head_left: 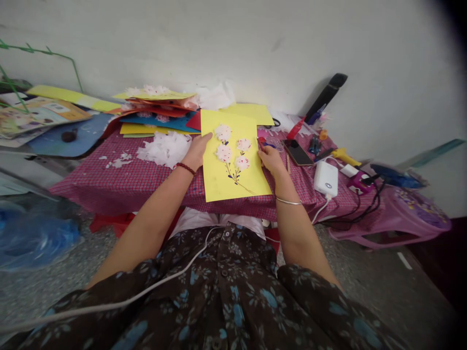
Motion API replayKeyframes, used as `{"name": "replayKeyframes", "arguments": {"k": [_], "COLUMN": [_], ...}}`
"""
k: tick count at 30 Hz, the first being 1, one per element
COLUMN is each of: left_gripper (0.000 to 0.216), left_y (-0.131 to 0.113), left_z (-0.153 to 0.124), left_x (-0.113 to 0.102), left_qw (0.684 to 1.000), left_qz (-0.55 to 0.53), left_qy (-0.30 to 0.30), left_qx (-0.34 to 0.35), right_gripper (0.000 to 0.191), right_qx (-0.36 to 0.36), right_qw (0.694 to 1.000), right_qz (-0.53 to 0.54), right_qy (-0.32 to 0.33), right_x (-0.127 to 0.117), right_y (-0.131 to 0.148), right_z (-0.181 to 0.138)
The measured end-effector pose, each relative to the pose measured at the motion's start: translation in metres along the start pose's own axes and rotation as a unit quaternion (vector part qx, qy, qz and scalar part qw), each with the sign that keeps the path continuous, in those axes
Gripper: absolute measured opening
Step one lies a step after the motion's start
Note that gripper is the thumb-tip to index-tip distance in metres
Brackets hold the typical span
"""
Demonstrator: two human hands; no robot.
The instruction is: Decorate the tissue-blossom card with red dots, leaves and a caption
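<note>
A yellow card (219, 180) with white-and-pink paper flowers and drawn stems lies on a low table covered by a red checked cloth (120, 180). My left hand (197, 151) rests flat on the card's left edge, fingers stretched toward the top flower. My right hand (269, 158) sits at the card's right edge, fingers curled round a small red and blue pen-like thing (263, 143). A red bead bracelet is on my left wrist, a silver bangle on my right.
A stack of coloured cards (156, 116) and white paper scraps (164, 148) lie behind and left. A phone (297, 151), white power bank (326, 179) with cables, yellow tool (345, 156) and a pink stool (408, 214) stand right. A blue plastic bag (32, 238) lies on the floor.
</note>
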State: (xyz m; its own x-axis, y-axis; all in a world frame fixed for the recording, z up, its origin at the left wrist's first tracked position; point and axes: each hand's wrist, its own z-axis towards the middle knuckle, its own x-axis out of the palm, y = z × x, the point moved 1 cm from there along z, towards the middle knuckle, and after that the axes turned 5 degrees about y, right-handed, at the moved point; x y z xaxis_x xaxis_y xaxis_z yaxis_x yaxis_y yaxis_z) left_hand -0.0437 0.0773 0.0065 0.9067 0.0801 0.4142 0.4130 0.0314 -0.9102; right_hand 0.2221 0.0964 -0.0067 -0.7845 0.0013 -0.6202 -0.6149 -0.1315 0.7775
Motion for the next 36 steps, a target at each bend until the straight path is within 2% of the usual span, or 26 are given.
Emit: {"name": "replayKeyframes", "arguments": {"k": [23, 36], "left_gripper": [0.016, 0.019], "left_y": [0.0006, 0.0013], "left_z": [0.0008, 0.002], "left_x": [-0.0009, -0.0029], "left_qw": [1.0, 1.0], "left_qz": [0.007, 0.016], "left_qy": [0.001, 0.013], "left_qx": [-0.007, -0.004], "right_gripper": [0.016, 0.01], "right_qx": [-0.014, -0.04], "right_qw": [1.0, 0.998], "right_qz": [-0.021, -0.037], "right_qy": [-0.005, -0.013], "right_x": [0.0007, 0.0019], "right_y": [-0.0055, -0.0096], "right_z": [0.0055, 0.0081]}}
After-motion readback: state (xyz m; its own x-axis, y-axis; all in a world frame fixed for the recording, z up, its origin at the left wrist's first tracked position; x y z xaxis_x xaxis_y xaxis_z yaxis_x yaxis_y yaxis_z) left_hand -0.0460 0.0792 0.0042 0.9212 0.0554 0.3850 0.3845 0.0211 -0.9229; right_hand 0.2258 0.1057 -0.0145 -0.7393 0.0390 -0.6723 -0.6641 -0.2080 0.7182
